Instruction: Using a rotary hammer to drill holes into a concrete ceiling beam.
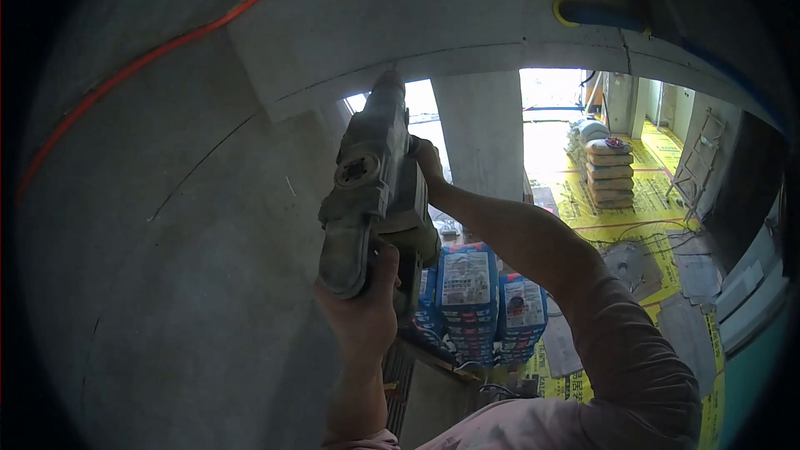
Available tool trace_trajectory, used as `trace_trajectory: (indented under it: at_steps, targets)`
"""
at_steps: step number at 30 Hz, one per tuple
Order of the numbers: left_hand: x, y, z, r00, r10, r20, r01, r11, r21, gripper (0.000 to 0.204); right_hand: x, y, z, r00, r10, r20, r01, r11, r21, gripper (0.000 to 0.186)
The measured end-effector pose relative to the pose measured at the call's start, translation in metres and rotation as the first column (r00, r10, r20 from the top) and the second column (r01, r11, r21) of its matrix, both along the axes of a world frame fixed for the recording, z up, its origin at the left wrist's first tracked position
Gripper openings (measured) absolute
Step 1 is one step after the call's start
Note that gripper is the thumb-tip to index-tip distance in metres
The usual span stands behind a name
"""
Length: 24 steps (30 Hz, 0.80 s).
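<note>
Filling much of the left half of the frame, a grey concrete wall [225, 283] carries a thin dark line descending toward the lower left. A concrete beam [417, 0] spans the top of the frame, with a long dark line along its lower part. Yellow floor covering [650, 183], bearing printed marks, extends through the right side of the frame. The power tool [379, 175], a dark, dusty drill-type unit, is located slightly left of the frame centre. It is tilted front end upward; its nose overlaps the beam's lower edge in view, and contact between the two cannot be determined. Blue packages [467, 283] are stacked below centre, right of the tool. A concrete column [479, 133] stands above centre. The left grip [367, 317], a bare hand, is clamped on the rear handle of the power tool below centre. A ladder-like frame [700, 162] stands tilted at the right. An orange conduit [232, 15] crosses the upper left diagonally. Tan sacks [610, 175] form a pile right of centre. The right grip [428, 165], also bare, is closed on the right side of the power tool near its front; its fingers are largely hidden.
</note>
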<state>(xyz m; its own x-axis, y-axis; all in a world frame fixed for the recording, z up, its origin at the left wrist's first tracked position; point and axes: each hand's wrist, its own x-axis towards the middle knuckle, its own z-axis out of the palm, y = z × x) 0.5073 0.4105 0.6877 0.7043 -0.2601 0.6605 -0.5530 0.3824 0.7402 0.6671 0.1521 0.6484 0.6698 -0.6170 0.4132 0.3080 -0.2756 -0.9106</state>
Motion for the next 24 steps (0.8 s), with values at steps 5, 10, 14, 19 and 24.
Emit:
trace_trajectory:
  at_steps: [5,10,14,19,24]
  targets:
    - [0.017,-0.005,0.01,0.999,-0.001,-0.038,0.001,1.0,-0.004,0.007,0.022,-0.007,0.004,0.995,0.03,0.099,-0.031,0.999,0.011,0.029]
    - [0.035,-0.006,0.006,0.999,-0.026,-0.034,0.027,1.0,0.007,0.007,0.036,-0.018,-0.001,0.999,0.039,-0.006,-0.037,0.987,0.159,0.03]
    - [0.033,-0.014,0.007,0.998,-0.055,-0.026,0.054,0.998,-0.014,0.007,0.062,-0.046,-0.016,0.992,0.084,0.09,-0.097,0.985,0.14,0.031]
    - [0.034,-0.015,0.012,0.999,-0.035,-0.024,0.035,0.999,0.003,0.008,0.048,-0.034,-0.008,0.998,0.05,0.047,-0.053,0.996,0.065,0.032]
    - [0.033,-0.009,0.033,0.999,-0.033,0.002,0.033,0.998,0.052,0.008,0.019,-0.012,0.018,0.998,-0.02,-0.055,0.022,0.999,0.028,0.035]
